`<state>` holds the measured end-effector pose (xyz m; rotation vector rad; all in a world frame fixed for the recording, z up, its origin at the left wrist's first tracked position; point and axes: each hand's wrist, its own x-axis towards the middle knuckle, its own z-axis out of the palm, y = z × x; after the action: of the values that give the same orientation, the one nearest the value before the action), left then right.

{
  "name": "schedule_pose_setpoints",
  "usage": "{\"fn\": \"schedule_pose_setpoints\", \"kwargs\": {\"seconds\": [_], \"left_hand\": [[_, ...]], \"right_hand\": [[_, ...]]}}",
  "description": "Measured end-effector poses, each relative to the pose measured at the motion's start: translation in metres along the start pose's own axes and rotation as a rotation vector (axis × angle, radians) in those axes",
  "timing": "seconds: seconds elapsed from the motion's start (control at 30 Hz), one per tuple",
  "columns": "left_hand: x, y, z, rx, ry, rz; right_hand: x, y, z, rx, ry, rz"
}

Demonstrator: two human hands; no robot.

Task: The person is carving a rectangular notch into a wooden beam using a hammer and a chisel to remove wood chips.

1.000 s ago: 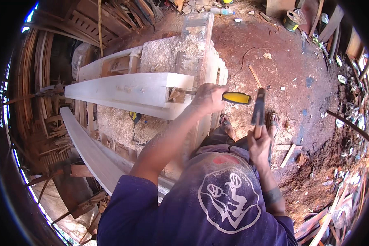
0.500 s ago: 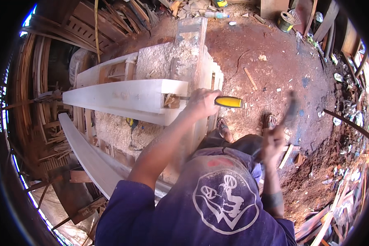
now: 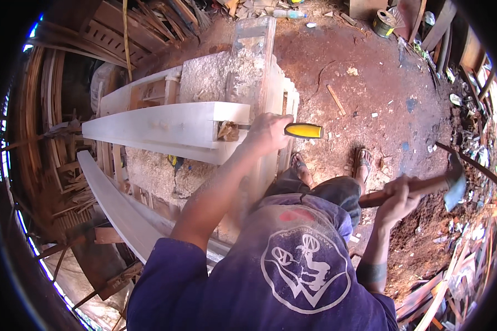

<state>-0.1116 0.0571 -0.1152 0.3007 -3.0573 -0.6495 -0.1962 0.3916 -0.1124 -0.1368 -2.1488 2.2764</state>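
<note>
My left hand point(image 3: 270, 131) is closed round a chisel with a yellow and black handle point(image 3: 305, 131). The chisel's metal points left into a notch point(image 3: 228, 131) cut in the end of a pale wooden beam point(image 3: 160, 127); its tip is hidden there among brown wood chips. Out to the right, away from the beam, my right hand point(image 3: 398, 205) grips the wooden handle of a hammer point(image 3: 429, 186). The hammer's blue-grey metal head point(image 3: 455, 190) has one narrow curved end and one broad end, and it points away to the right.
Under the beam is a bench point(image 3: 204, 77) covered in shavings. A long curved board point(image 3: 113, 201) leans at the near left. Timber point(image 3: 49, 94) is stacked along the left side. Wood scraps point(image 3: 444, 276) and litter lie to the right, and a tin point(image 3: 385, 23) stands at the far right.
My right hand has swung the hammer outward to the right and lower, and its head now shows clearly. My left hand and the chisel stay nearly where they were.
</note>
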Motion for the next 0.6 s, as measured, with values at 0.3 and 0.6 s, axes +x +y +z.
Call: {"fn": "schedule_pose_setpoints", "kwargs": {"seconds": [0.3, 0.6], "left_hand": [[0.006, 0.004, -0.027, -0.042, -0.106, -0.092], [0.001, 0.004, -0.024, -0.069, -0.116, -0.101]], "right_hand": [[-0.041, 0.076, 0.014, -0.195, -0.473, 0.023], [-0.072, 0.034, 0.069, -0.604, -0.743, 0.251]]}}
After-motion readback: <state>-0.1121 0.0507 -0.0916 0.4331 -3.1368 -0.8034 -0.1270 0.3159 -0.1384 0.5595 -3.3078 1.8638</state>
